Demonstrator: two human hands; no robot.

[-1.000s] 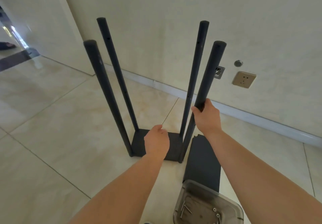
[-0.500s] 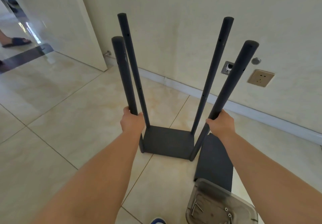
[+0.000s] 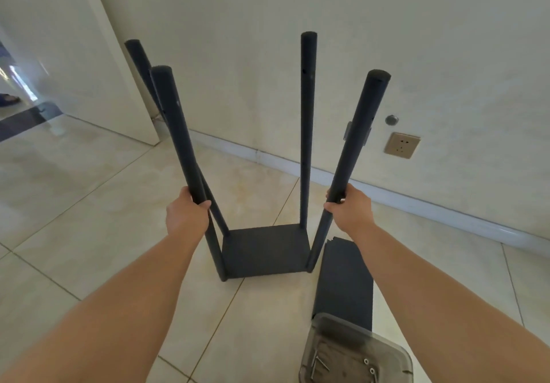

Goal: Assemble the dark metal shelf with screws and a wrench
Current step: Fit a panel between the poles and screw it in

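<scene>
Shelf (image 3: 265, 251) turned — left hand (image 3: 187, 219), right hand (image 3: 351, 210) gripping posts.

Tray (image 3: 398, 353) cut off at bottom edge; contents too small.

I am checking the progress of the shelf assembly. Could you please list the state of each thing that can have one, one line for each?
Shelf frame: standing on the floor, four posts fitted to one panel.
Left hand: grips the near left post.
Right hand: grips the near right post.
Loose panel: lying flat on the floor, not fitted.
Plastic container: open, small hardware inside.
</scene>
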